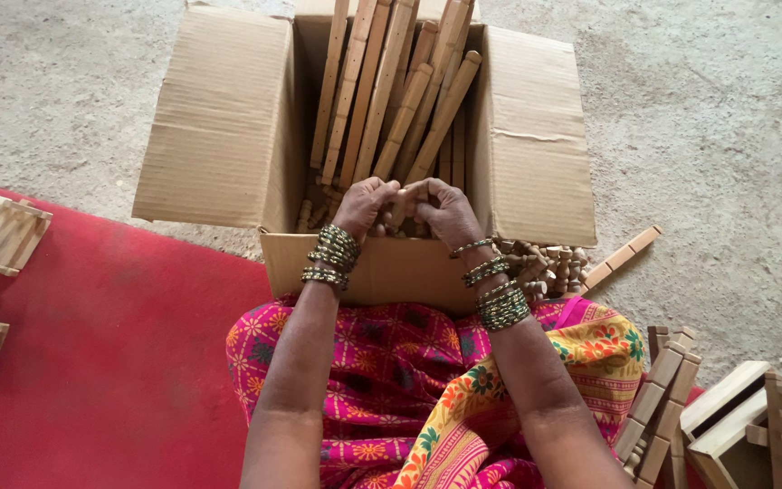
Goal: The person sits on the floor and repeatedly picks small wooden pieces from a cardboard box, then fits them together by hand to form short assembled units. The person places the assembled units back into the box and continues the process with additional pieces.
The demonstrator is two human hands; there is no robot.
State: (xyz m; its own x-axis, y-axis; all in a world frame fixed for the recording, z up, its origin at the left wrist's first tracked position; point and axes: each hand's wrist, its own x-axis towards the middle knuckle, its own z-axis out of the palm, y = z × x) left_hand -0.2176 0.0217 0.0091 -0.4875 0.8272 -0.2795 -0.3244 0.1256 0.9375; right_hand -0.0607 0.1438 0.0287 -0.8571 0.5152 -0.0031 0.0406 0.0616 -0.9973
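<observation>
Head view: my left hand (366, 205) and right hand (445, 210) met over the open cardboard box (228, 127), fingers pinched together on one small wooden piece (404, 196); long wooden sticks (382, 91) leaned inside the box.

1 cardboard box (228, 118), 2 hands, approx. 10 wooden sticks (382, 91) (partly hidden).

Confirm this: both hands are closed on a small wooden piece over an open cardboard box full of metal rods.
Wrong on one point: the head view shows wooden sticks, not metal rods, in the cardboard box. The left hand and right hand do close on a small wooden piece.
</observation>
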